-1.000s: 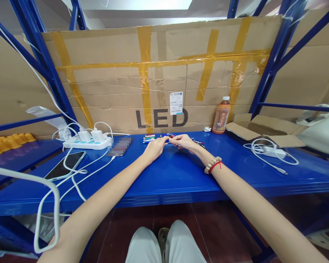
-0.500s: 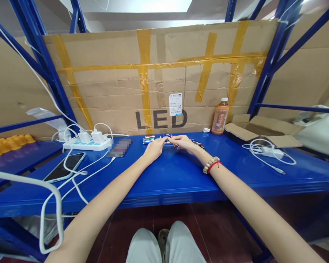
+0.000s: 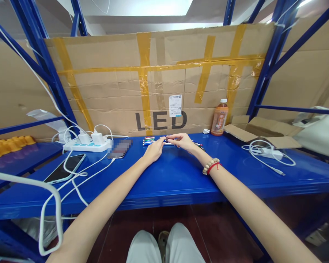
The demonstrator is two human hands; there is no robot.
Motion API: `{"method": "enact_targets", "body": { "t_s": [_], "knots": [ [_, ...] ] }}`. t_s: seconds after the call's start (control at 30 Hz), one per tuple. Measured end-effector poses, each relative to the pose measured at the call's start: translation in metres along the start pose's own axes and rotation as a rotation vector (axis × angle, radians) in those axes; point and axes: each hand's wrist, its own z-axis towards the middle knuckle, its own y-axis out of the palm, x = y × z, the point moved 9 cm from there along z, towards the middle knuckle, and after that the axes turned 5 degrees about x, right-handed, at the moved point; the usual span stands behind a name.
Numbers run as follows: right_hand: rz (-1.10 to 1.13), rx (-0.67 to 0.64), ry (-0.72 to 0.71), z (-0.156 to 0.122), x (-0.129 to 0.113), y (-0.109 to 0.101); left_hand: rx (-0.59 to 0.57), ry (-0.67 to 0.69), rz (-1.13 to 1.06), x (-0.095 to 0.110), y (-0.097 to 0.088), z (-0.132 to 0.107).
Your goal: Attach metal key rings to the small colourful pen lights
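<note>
My left hand [image 3: 153,151] and my right hand [image 3: 182,142] meet over the far middle of the blue table, fingertips pinched together. Between them is a thin, dark piece of a pen [image 3: 166,139], mostly covered by the fingers. A whitish pen [image 3: 170,144] lies on the table just below the fingertips. Left of my left hand, several pens [image 3: 148,141] with coloured ends lie side by side. More dark and coloured pens [image 3: 199,145] show behind my right wrist, partly hidden by it.
To the left are a white power strip [image 3: 89,146] with plugs and cables, and two phones [image 3: 67,168]. An orange drink bottle [image 3: 219,117], an open cardboard box [image 3: 263,129] and a coiled white charger cable [image 3: 268,152] stand or lie at right. A cardboard panel [image 3: 112,91] closes the back.
The fingers of my right hand have lifted and drawn slightly apart from the left ones, so the whitish pen below shows more clearly. The surrounding things have stayed put.
</note>
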Motion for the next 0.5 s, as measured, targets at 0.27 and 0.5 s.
{"method": "enact_targets", "body": {
  "t_s": [0.27, 0.5],
  "knots": [
    [-0.003, 0.033, -0.016, 0.0015, -0.0043, -0.0052, -0.021, 0.004, -0.017, 0.0019, 0.0015, -0.0009],
    [0.023, -0.045, -0.009, 0.0045, 0.0024, -0.0023, -0.031, 0.012, -0.059, 0.0035, 0.0022, -0.0018]
  ]
}}
